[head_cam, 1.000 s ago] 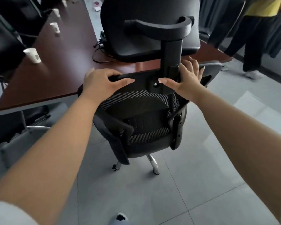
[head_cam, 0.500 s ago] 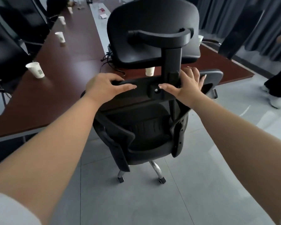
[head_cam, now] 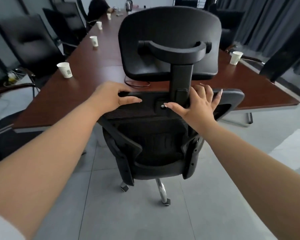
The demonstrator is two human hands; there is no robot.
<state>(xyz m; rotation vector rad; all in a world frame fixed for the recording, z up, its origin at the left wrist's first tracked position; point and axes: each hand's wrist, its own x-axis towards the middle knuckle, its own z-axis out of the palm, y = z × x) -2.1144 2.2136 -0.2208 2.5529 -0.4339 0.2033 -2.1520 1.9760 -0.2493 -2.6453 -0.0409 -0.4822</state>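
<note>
A black mesh office chair (head_cam: 156, 146) stands with its back toward me at the near end of a long brown table (head_cam: 87, 80). Its headrest (head_cam: 170, 42) rises on a post above the backrest. My left hand (head_cam: 111, 97) grips the backrest's top edge left of the post, fingers curled over the far side and thumb lying on the back. My right hand (head_cam: 201, 103) rests on the top edge just right of the post, fingers spread and fairly straight, thumb pointing left toward a screw.
Paper cups (head_cam: 65, 70) stand along the table's left side and one cup (head_cam: 235, 57) at its right edge. A black cable (head_cam: 137, 84) lies behind the headrest. Black chairs (head_cam: 31, 47) line the left side. Grey curtains (head_cam: 267, 19) hang at the right. The floor is grey tile (head_cam: 215, 213).
The chair has rolled from the table's corner to the middle of its near end. Both hands stayed on the backrest. The person standing at the right is out of view.
</note>
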